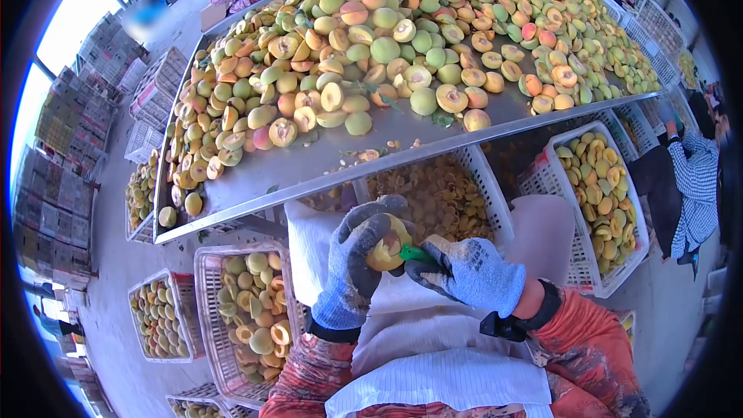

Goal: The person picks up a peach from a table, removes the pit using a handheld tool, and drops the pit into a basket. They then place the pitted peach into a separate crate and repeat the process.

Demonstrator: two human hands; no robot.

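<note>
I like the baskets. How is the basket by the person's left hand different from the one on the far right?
The left basket holds mixed green and yellow fruit, some whole, some cut. The right basket holds only yellow cut halves. The left basket sits lower in view, beside the left hand; the right basket sits tilted under the table edge. Both are white slotted plastic.

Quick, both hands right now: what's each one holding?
Left hand: closed around a halved peach.
Right hand: closed on a green-handled tool set against the peach.

Green tool — mostly hidden inside right hand.
</note>
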